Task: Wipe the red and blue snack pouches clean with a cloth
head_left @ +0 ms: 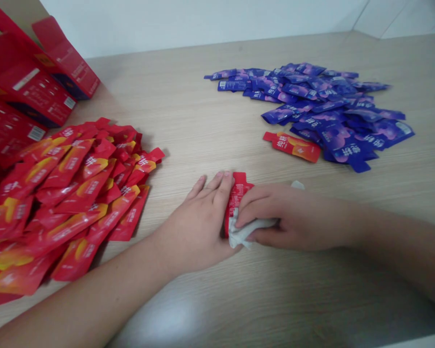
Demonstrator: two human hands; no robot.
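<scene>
A red sachet (238,193) lies on the wooden table (210,121) in front of me. My left hand (199,222) rests flat beside it, fingers stretched out, pressing its left edge. My right hand (286,217) is closed around a crumpled white cloth (244,231) and holds it against the sachet. Most of the sachet is hidden beneath the two hands.
A large heap of red sachets (65,193) covers the left side. A pile of purple sachets (322,106) lies at the far right, with one red sachet (293,146) at its near edge. Red cardboard boxes (32,82) stand at the far left corner.
</scene>
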